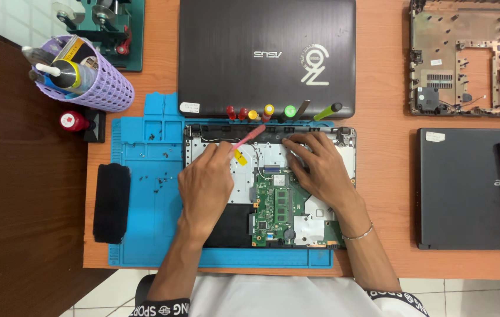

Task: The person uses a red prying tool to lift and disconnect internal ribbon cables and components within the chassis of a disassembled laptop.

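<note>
The left hand (206, 185) pinches a thin pink pry tool (249, 138) over the opened laptop base (270, 188) on the blue mat (144, 176); the right hand (317, 167) lies flat, fingers spread, bracing it; the green board (276, 208) looks fragile, so hold the rim

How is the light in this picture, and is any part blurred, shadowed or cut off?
Head view: even, soft light with only faint shadows under the left hand and right hand; a slight sheen on the closed laptop lid; the opened laptop and the pink tool look sharp; the purple basket leans outward near the corner, a wide-lens effect.
</note>
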